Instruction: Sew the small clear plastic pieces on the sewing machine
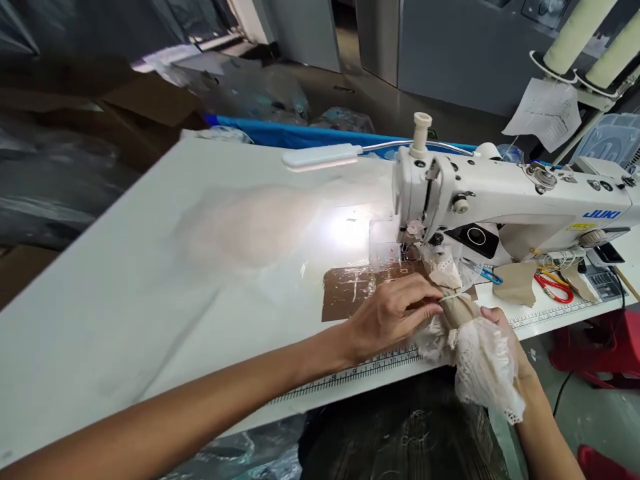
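Note:
A piece of beige fabric (458, 311) trimmed with white lace (485, 360) lies at the front of a white sewing machine (480, 193). Its far end runs up close to the needle area. My left hand (395, 307) pinches the fabric's left edge between thumb and fingers, near a pale narrow strip. On the right, my right hand (505, 333) grips the fabric and lace from the side, its thumb on top and most of its fingers hidden beneath. The lace hangs over the table's front edge.
Red-handled scissors (554, 288) and blue thread snips (483, 272) lie right of the needle. A lamp (320, 157) stretches behind the machine. A measuring tape (345, 377) runs along the table's front edge. Thread cones (580, 33) stand at the back right; a red stool (600, 350) is below.

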Demonstrator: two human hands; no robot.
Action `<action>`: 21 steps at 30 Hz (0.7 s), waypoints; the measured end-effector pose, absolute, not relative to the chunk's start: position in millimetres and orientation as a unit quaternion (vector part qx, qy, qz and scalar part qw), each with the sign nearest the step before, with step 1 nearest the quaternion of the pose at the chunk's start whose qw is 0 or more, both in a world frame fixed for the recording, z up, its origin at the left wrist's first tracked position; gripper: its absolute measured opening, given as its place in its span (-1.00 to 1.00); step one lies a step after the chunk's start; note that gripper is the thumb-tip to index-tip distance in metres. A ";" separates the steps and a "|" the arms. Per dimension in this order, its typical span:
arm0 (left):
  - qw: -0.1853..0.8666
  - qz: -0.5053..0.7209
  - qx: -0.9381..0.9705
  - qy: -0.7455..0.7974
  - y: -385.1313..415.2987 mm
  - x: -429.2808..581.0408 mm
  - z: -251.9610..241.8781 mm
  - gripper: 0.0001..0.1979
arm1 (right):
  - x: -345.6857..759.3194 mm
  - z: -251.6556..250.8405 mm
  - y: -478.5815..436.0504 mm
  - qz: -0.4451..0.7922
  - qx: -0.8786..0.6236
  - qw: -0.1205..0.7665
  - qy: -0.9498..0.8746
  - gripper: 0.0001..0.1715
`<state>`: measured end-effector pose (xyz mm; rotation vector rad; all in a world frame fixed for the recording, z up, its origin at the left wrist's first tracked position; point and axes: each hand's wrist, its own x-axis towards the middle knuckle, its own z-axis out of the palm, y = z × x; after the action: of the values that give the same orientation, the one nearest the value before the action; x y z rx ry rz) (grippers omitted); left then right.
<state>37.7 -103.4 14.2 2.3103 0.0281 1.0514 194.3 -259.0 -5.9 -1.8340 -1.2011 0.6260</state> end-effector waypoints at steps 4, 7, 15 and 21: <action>0.286 0.367 0.885 -0.019 -102.1 31.8 15.8 -0.83 | 164.8 0.5 -247.2 0.482 -0.616 0.546 -0.298 -0.40; 0.264 0.333 0.904 -0.046 -98.2 29.7 18.8 -0.72 | 152.3 2.4 -243.2 0.530 -0.564 0.592 -0.224 -0.35; 0.152 0.344 0.925 -0.061 -104.9 29.2 24.1 -0.85 | 146.1 12.1 -256.3 0.469 -0.591 0.571 -0.323 -0.49; 0.442 0.285 0.851 0.021 -117.1 6.8 45.6 -0.93 | 147.6 24.9 -241.3 0.463 -0.579 0.544 -0.394 -0.75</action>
<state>6.8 -117.1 45.6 2.1113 0.0514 0.7064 147.6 -241.3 24.9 -1.3729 -0.9348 1.0976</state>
